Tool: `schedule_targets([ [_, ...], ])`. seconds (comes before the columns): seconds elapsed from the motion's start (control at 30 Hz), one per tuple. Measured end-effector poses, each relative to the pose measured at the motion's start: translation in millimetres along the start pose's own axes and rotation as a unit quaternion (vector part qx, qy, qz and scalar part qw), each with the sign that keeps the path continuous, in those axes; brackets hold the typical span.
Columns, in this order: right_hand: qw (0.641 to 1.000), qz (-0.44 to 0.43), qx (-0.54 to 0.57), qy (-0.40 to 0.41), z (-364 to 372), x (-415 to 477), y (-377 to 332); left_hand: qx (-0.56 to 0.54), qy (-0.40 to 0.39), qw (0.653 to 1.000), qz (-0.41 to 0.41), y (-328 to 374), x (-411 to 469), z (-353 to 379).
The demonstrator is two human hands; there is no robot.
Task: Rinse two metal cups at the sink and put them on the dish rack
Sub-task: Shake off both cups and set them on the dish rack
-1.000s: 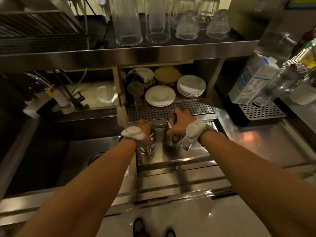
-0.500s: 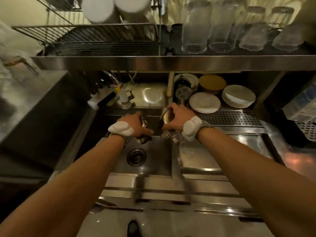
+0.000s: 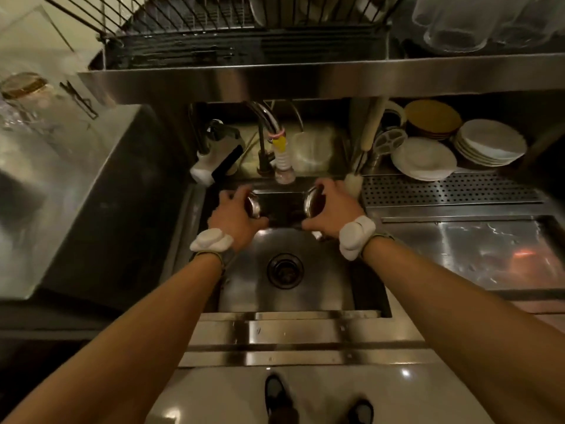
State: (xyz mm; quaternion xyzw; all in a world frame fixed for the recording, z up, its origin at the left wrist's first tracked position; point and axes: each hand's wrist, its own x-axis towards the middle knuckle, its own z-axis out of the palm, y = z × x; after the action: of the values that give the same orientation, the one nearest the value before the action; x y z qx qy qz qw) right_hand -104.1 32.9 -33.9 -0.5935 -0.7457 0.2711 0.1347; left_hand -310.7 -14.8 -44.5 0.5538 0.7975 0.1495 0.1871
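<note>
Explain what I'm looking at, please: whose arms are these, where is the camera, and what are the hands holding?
There is no machine here. These are a person's two bare arms, filmed by one wide-angle camera worn on the head and looking down, which is why shoes show at the bottom. Each hand grips a metal cup: the left hand holds the left cup and the right hand holds the right cup. Both are over the sink, just in front of the faucet. The picture doesn't explain the white wrist pads. On the right, plates sit behind a perforated drain tray. The wire dish rack stands on the shelf above.
</note>
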Motion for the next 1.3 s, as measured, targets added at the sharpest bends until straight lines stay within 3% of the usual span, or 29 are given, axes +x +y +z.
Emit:
schedule_targets([
  [0.03,0.999,0.008,0.028,0.031,1,-1,1,-0.020,0.037,0.999,0.006,-1,-1,-1],
  [0.07,0.999,0.023,0.039,0.030,7,-1,3,-0.020,0.020,1.000,0.006,-5,2,3],
  [0.17,0.986,0.039,-0.062,-0.152,49,-8,24,0.104,-0.221,0.969,0.022,-18,-2,32],
  [0.2,0.974,0.041,-0.097,-0.202,63,-14,31,0.134,-0.262,0.956,0.016,-24,-8,42],
  [0.3,0.985,0.054,-0.067,-0.148,63,-12,33,0.122,-0.186,0.975,0.015,-25,-6,43],
  [0.43,0.998,0.037,0.017,0.039,41,2,18,-0.025,0.040,0.999,0.014,-15,8,20],
  [0.47,0.998,0.036,0.020,0.040,43,2,20,-0.045,0.038,0.998,0.005,-18,10,21],
  [0.57,0.987,0.040,-0.086,-0.131,69,-8,34,0.105,-0.182,0.978,0.008,-30,1,40],
  [0.6,0.978,0.039,-0.114,-0.169,77,-11,39,0.131,-0.216,0.968,0.000,-35,-3,46],
  [0.67,0.984,0.051,-0.076,-0.154,79,-10,42,0.090,-0.176,0.980,-0.012,-37,-6,48],
  [0.73,0.996,0.059,0.000,-0.070,67,-2,35,0.031,-0.071,0.997,-0.003,-29,1,39],
  [0.8,0.998,0.040,0.041,0.010,56,4,26,-0.100,0.042,0.994,-0.014,-19,8,27],
  [0.83,0.997,0.041,0.054,0.029,56,5,24,-0.121,0.059,0.991,-0.020,-20,10,27],
  [0.9,0.998,0.053,0.018,-0.028,63,1,29,-0.009,-0.060,0.998,0.003,-25,8,36],
  [0.93,0.993,0.064,-0.036,-0.095,71,-3,35,0.072,-0.142,0.987,0.001,-30,3,45],
  [0.97,0.983,0.066,-0.088,-0.149,76,-6,41,0.131,-0.176,0.976,-0.001,-38,1,54],
  [1.03,0.982,0.055,-0.091,-0.154,77,-8,46,0.116,-0.172,0.978,-0.017,-44,3,56],
  [1.13,0.996,0.066,0.050,-0.032,57,5,34,-0.053,-0.063,0.995,-0.061,-37,17,39],
  [1.2,0.992,0.066,0.106,0.023,50,11,28,-0.094,-0.010,0.993,-0.075,-32,19,32],
  [1.23,0.995,0.063,0.080,-0.006,50,10,27,-0.046,-0.056,0.996,-0.057,-30,16,31],
  [1.3,0.988,0.057,-0.049,-0.137,60,2,32,0.060,-0.170,0.983,-0.038,-34,2,46],
])
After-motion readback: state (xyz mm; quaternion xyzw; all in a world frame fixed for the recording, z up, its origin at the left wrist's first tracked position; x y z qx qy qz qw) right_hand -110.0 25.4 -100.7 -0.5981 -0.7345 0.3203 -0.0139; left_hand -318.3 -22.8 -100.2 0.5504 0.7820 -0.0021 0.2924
